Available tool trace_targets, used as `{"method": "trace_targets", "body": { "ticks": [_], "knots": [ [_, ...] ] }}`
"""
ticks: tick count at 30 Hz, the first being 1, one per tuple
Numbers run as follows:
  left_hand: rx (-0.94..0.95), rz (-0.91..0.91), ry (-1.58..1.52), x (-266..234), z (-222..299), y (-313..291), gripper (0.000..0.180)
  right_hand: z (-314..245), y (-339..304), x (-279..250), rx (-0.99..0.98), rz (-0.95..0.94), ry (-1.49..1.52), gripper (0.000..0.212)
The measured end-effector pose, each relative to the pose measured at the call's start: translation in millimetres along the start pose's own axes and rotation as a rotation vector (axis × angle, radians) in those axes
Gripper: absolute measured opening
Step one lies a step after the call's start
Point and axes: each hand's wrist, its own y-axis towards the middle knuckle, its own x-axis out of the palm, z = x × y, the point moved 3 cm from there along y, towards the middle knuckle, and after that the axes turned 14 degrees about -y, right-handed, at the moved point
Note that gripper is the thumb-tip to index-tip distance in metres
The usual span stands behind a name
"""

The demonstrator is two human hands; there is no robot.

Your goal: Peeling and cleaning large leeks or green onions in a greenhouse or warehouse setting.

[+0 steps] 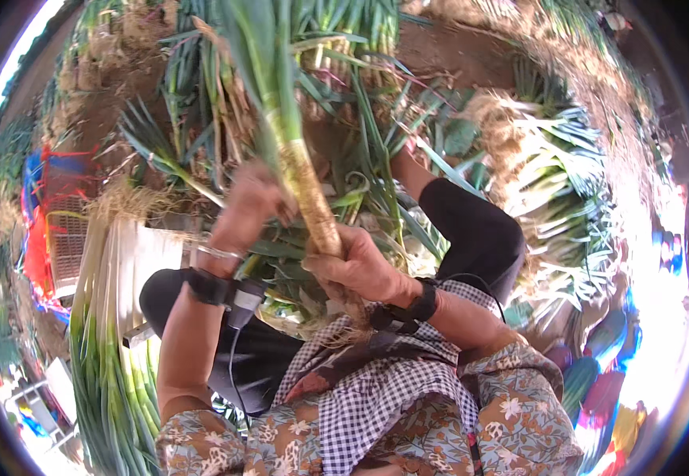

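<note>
My right hand (360, 266) is wrapped round the lower end of a large green onion (305, 178). Its white shaft is coated in brown soil and dry skin, its green leaves point away from me, and its roots hang toward my lap. Just left of the stalk, my left hand (249, 202) is smeared by motion, so its fingers cannot be made out. Loose leaves and trimmings (352, 198) lie beneath both hands, between my legs.
Cleaned green onions (106, 317) lie in a bundle at my left, roots away from me. Heaped green onions (551, 190) lie at the right, with more bunches (352, 24) ahead. A brown crate (68, 242) with red and blue sheeting stands at left.
</note>
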Motion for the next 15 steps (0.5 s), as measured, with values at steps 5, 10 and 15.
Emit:
{"method": "trace_targets", "body": {
  "ticks": [5, 10, 15],
  "knots": [
    [-0.111, -0.437, 0.454, 43, -35, -29, 0.050, -26, 7, -4, -0.120, -0.087, 0.092, 0.017],
    [0.258, 0.028, -0.010, -6, 82, 4, 0.052, -6, 25, 1, -0.053, -0.231, -0.103, 0.021],
    [0.353, 0.025, -0.461, -35, 98, 9, 0.053, 42, 57, 16, -0.135, -0.321, -0.660, 0.025]
  ]
}}
